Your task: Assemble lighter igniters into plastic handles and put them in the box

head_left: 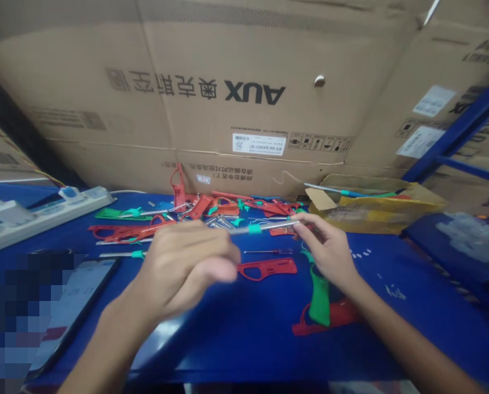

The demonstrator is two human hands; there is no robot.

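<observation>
My left hand (187,265) is closed around one end of a thin metal rod (269,226) that carries a small teal collar (255,229). My right hand (326,246) pinches the rod's other end with its fingertips. The rod is held level above the blue table (248,328). Below the hands lie a red plastic handle piece (269,268) and a green handle piece (320,298) resting on another red one (338,316). A thin screwdriver-like pin (267,251) lies between them.
A heap of red and green handle parts and metal rods (211,210) lies at the back. A yellow cardboard tray (376,205) stands at the right, a white power strip (43,213) at the left, a phone (74,306) near my left arm. Large cardboard boxes (228,93) wall off the back.
</observation>
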